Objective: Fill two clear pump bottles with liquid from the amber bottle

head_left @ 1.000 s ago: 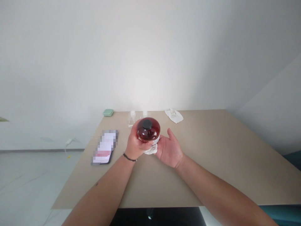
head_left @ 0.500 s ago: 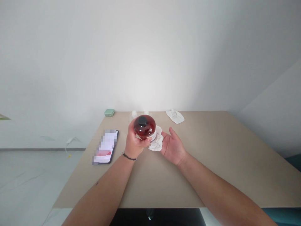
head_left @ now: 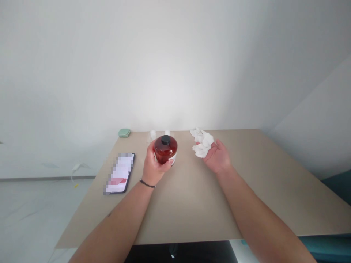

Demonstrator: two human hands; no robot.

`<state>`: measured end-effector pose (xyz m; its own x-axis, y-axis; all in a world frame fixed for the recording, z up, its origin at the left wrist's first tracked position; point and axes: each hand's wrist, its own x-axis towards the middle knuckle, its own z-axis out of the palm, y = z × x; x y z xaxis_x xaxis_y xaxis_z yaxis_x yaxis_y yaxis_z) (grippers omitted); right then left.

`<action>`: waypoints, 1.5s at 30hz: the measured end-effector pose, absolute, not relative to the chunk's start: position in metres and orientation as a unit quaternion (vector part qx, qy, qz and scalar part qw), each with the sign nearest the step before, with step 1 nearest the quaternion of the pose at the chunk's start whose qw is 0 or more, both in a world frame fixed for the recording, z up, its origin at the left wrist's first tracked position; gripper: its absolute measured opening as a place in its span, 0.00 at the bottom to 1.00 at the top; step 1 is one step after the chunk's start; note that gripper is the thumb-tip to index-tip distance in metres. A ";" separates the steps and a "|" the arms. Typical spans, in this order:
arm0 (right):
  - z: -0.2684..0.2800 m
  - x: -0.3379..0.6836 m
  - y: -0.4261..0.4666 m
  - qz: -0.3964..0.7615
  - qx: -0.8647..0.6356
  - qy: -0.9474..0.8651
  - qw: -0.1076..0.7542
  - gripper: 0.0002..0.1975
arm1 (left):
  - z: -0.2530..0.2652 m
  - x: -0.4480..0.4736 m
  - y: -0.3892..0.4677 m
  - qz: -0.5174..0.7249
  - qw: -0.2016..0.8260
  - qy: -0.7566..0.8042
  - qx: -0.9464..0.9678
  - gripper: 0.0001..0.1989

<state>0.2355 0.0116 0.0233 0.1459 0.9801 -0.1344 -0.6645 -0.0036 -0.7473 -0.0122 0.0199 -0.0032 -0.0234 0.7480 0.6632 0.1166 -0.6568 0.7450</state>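
A rounded reddish-brown bottle with a black cap and a white label is wrapped in the fingers of my left hand. It is nearly upright, its cap facing up towards me. Off to the right, my right hand is palm up and holds a crumpled white tissue at its fingers. The tissue hides most of the fingertips. Bottle and tissue are apart. Behind the held tissue, part of another white tissue shows on the table.
A phone with a lit screen lies on the beige table left of my left hand. A small green case sits at the back left corner. Clear plastic items stand behind the bottle, against the wall.
My right hand has moved right and away from the bottle, taking the tissue with it. My left hand still grips the bottle, now tipped a little more upright.
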 end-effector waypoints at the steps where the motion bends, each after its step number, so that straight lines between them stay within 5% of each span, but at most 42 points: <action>1: 0.022 0.247 0.016 0.587 -0.367 -0.226 0.685 0.19 | -0.004 -0.012 0.019 0.626 0.256 0.333 0.657 0.40; 5: 0.012 0.286 0.033 0.431 -0.495 -0.250 0.712 0.18 | -0.008 -0.012 0.017 0.605 0.280 0.331 0.668 0.40; 10: 0.000 0.309 0.034 0.178 -0.734 -0.361 0.547 0.20 | -0.011 -0.011 0.012 0.573 0.341 0.328 0.670 0.41; 21: 0.001 0.319 0.023 0.079 -0.830 -0.423 0.355 0.15 | -0.008 -0.008 0.006 0.513 0.417 0.316 0.681 0.37; 29: 0.010 0.308 0.014 -0.011 -0.833 -0.467 0.295 0.16 | -0.007 -0.007 0.005 0.496 0.436 0.327 0.676 0.37; 34: 0.014 0.294 0.012 -0.061 -0.799 -0.495 0.335 0.15 | -0.007 -0.006 0.006 0.495 0.441 0.325 0.675 0.38; 38: 0.021 0.263 0.004 -0.009 -0.675 -0.565 0.475 0.15 | -0.008 -0.005 0.006 0.500 0.456 0.319 0.664 0.38; 41: 0.023 0.229 -0.010 0.156 -0.534 -0.593 0.581 0.14 | -0.008 -0.003 0.006 0.508 0.458 0.313 0.659 0.38; 45: 0.020 0.192 -0.027 0.379 -0.403 -0.611 0.567 0.27 | -0.010 -0.001 0.008 0.527 0.468 0.291 0.647 0.37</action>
<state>0.1917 -0.0272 0.0195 -0.0333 0.9212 0.3878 0.0631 0.3892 -0.9190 -0.0010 0.0078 -0.0102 0.2750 0.8694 0.4106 -0.1170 -0.3936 0.9118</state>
